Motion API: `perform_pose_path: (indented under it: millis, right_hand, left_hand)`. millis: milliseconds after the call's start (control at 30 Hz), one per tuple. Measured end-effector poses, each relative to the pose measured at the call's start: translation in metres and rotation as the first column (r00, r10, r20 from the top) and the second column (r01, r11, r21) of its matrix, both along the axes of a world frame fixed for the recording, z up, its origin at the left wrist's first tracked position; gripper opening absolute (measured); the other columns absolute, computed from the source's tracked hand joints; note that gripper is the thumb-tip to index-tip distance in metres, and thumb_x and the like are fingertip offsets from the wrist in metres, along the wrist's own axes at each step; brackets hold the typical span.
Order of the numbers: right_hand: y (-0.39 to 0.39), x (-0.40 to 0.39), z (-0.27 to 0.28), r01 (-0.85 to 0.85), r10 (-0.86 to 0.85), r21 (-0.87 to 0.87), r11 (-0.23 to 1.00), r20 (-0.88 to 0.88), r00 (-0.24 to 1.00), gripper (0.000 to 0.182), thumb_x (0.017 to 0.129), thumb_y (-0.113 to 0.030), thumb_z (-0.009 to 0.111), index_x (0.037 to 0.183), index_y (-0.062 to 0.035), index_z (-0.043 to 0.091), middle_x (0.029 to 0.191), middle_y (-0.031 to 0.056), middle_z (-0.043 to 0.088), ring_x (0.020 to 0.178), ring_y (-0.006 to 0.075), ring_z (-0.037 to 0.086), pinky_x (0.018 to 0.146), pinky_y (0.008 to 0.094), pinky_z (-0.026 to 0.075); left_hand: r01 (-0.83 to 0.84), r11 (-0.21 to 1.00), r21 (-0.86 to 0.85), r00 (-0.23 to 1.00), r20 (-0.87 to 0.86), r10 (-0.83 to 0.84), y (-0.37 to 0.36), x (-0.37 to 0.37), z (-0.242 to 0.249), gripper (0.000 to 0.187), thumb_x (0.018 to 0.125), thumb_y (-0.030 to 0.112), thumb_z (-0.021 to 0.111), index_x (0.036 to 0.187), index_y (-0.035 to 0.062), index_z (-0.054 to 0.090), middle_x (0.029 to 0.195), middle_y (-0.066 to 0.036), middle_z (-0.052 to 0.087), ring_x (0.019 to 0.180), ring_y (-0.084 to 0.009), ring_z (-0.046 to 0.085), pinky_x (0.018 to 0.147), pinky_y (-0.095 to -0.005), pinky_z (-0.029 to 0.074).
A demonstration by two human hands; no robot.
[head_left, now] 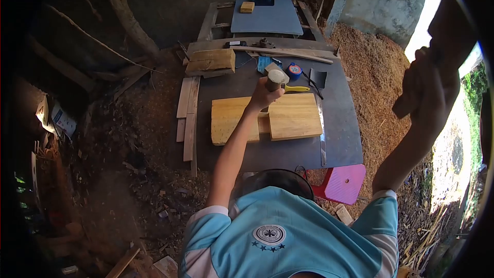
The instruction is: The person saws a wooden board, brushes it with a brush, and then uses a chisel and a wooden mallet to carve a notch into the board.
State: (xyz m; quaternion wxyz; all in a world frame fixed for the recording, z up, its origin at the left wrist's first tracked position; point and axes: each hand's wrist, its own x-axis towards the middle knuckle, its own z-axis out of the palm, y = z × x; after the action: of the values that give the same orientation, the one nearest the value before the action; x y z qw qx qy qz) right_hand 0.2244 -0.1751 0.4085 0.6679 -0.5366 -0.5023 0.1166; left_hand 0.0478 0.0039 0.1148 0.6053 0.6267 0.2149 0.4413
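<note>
My left hand is wrapped around the upright round handle of a chisel, whose pale top faces me; the blade end is hidden below my fist. Under it lie two yellowish wooden blocks, a left block and a right block, with a lower strip of wood in the gap between them. Raised high on the right, my right hand grips a dark mallet, its head cut off by the edge of the view.
Behind the blocks on the dark table lie a blue tape measure, a yellow-handled tool and a thick wood block. A metal ruler runs along the right. A pink stool stands by the near edge.
</note>
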Motion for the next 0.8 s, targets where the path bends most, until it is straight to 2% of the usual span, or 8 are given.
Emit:
perform_pose_path:
  millis: [100, 167, 200, 233, 267, 333, 433, 800]
  right_hand:
    - [0.027, -0.006, -0.013, -0.012, 0.069, 0.344, 0.939, -0.153, 0.986, 0.002, 0.078, 0.001, 0.051, 0.080, 0.0011, 0.051, 0.048, -0.0001, 0.042, 0.035, 0.0076, 0.039, 0.034, 0.0215, 0.031]
    - [0.044, -0.015, -0.095, -0.024, -0.014, 0.252, 0.968, 0.147, 0.989, 0.006, 0.077, -0.004, 0.053, 0.075, 0.0010, 0.051, 0.050, 0.0028, 0.045, 0.038, 0.0106, 0.045, 0.035, 0.0237, 0.035]
    - [0.041, -0.011, -0.128, -0.126, 0.211, -0.312, 0.942, 0.258, 0.943, 0.012, 0.074, -0.007, 0.055, 0.081, 0.0026, 0.049, 0.053, 0.0033, 0.047, 0.039, 0.0118, 0.046, 0.036, 0.0254, 0.038]
    - [0.038, -0.007, -0.161, -0.072, 0.540, -0.772, 0.632, 0.371, 0.756, 0.021, 0.072, -0.009, 0.056, 0.086, 0.0042, 0.048, 0.056, 0.0039, 0.048, 0.041, 0.0129, 0.048, 0.038, 0.0271, 0.040]
    - [0.029, -0.014, -0.177, -0.303, 0.374, -0.797, 0.522, -0.105, 0.921, 0.024, 0.072, -0.008, 0.053, 0.091, 0.0045, 0.047, 0.056, 0.0032, 0.047, 0.040, 0.0125, 0.046, 0.037, 0.0276, 0.040]
    - [0.034, -0.010, -0.165, -0.229, 0.272, -0.711, 0.665, -0.055, 0.961, 0.024, 0.072, -0.006, 0.050, 0.093, 0.0045, 0.047, 0.054, 0.0022, 0.045, 0.038, 0.0113, 0.045, 0.035, 0.0266, 0.038]
    - [0.017, -0.015, -0.171, -0.217, 0.140, -0.666, 0.714, -0.169, 0.976, 0.020, 0.073, -0.003, 0.050, 0.093, 0.0029, 0.048, 0.054, 0.0011, 0.045, 0.037, 0.0094, 0.044, 0.034, 0.0236, 0.037]
    - [0.103, -0.013, -0.328, -0.383, 0.173, -0.597, 0.705, -0.380, 0.909, 0.021, 0.075, -0.010, 0.055, 0.086, 0.0063, 0.048, 0.056, 0.0066, 0.051, 0.043, 0.0146, 0.052, 0.040, 0.0281, 0.043]
  left_hand:
    - [-0.016, 1.000, 0.018, 1.000, -0.008, 0.016, 0.001, 0.000, -0.003, 0.014, 0.069, 0.012, 0.065, 0.068, 0.0046, 0.053, 0.055, 0.002, 0.051, 0.048, -0.0059, 0.050, 0.043, -0.0220, 0.040]
    - [-0.028, 0.999, 0.020, 0.999, -0.021, 0.029, -0.002, 0.000, -0.005, 0.013, 0.069, 0.012, 0.065, 0.071, 0.0041, 0.054, 0.057, 0.002, 0.052, 0.049, -0.0058, 0.050, 0.044, -0.0221, 0.040]
    - [-0.041, 0.999, 0.031, 0.999, -0.021, 0.042, 0.001, 0.000, -0.003, 0.013, 0.069, 0.012, 0.065, 0.072, 0.0038, 0.055, 0.058, 0.001, 0.052, 0.050, -0.0058, 0.050, 0.045, -0.0222, 0.040]
    - [-0.033, 0.999, 0.019, 0.999, -0.018, 0.034, 0.001, 0.001, -0.004, 0.013, 0.069, 0.012, 0.065, 0.073, 0.0036, 0.055, 0.059, 0.001, 0.052, 0.051, -0.0059, 0.051, 0.046, -0.0224, 0.040]
    - [-0.016, 1.000, -0.005, 0.999, -0.028, 0.016, -0.005, -0.003, -0.011, 0.013, 0.069, 0.011, 0.065, 0.074, 0.0034, 0.056, 0.060, 0.001, 0.053, 0.053, -0.0060, 0.051, 0.047, -0.0227, 0.040]
    - [-0.054, 0.996, 0.075, 0.999, 0.002, 0.054, -0.004, -0.002, -0.010, 0.014, 0.067, 0.010, 0.064, 0.075, 0.0030, 0.056, 0.062, 0.001, 0.054, 0.058, -0.0063, 0.052, 0.053, -0.0232, 0.041]
    - [-0.069, 0.997, 0.030, 0.997, -0.017, 0.069, 0.001, -0.003, -0.017, 0.015, 0.066, 0.010, 0.065, 0.075, 0.0031, 0.056, 0.062, 0.001, 0.054, 0.061, -0.0068, 0.052, 0.055, -0.0237, 0.041]
    - [0.006, 0.991, 0.132, 0.999, -0.047, 0.000, -0.026, -0.018, -0.013, 0.015, 0.061, 0.009, 0.061, 0.069, 0.0051, 0.050, 0.063, -0.001, 0.050, 0.059, -0.0088, 0.049, 0.055, -0.0235, 0.039]
